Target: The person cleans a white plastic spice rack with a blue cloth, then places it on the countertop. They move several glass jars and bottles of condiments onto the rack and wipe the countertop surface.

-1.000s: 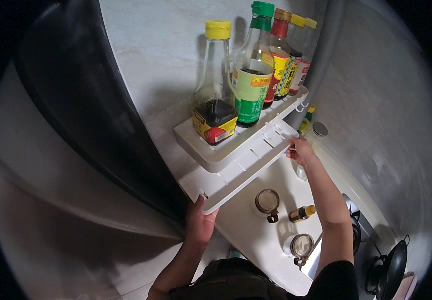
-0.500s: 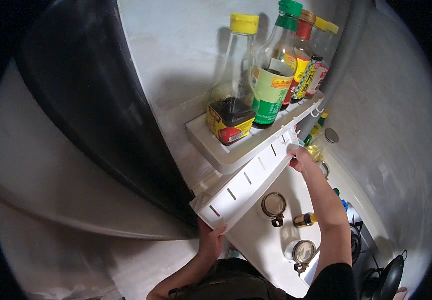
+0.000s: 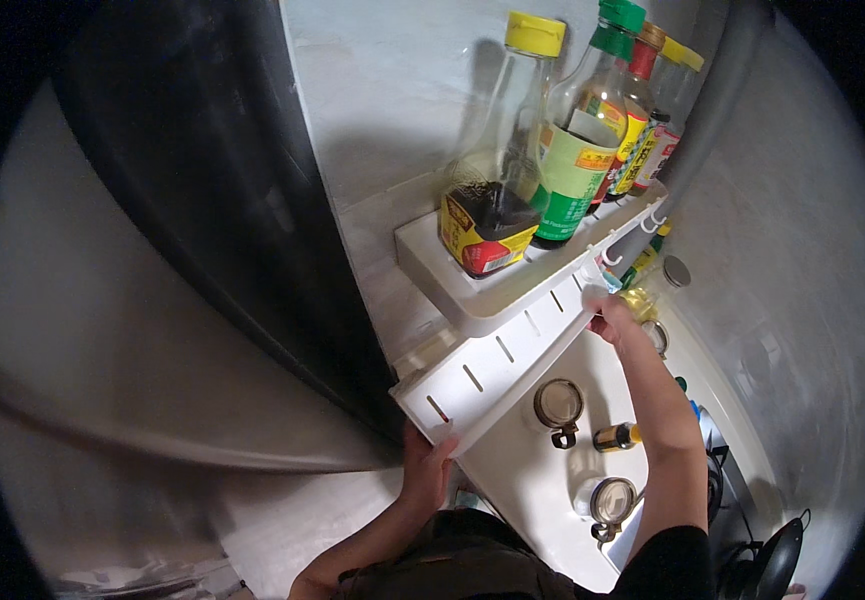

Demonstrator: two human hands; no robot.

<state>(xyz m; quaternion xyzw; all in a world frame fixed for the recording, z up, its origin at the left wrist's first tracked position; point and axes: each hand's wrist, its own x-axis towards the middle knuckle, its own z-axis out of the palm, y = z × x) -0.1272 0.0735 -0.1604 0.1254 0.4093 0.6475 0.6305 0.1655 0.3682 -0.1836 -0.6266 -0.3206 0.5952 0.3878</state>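
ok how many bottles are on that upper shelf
5 that I can see: a yellow-capped bottle in front, a green-capped bottle behind it, then three crowded behind; more may be hidden.

Matt white plastic slotted tray point(image 3: 497, 365), glossy glass bottles point(image 3: 492, 190), smooth white shelf point(image 3: 432, 265)

Five bottles are counted standing in a row on the white wall shelf point(image 3: 472, 300): a clear bottle with a yellow cap point(image 3: 497, 190) at the near end, a green-capped bottle point(image 3: 582, 150) next to it, and three more point(image 3: 642, 130) crowded behind toward the far end. One white slotted tray point(image 3: 497, 365) is seen tilted just under the shelf, with two hands on it, one hand at each end point(image 3: 427, 470) point(image 3: 612, 315). Below the shelf, two round lidded glass jars point(image 3: 558, 405) point(image 3: 613, 500) and one small dark bottle lying flat point(image 3: 617, 436) are counted on the table point(image 3: 512, 480).
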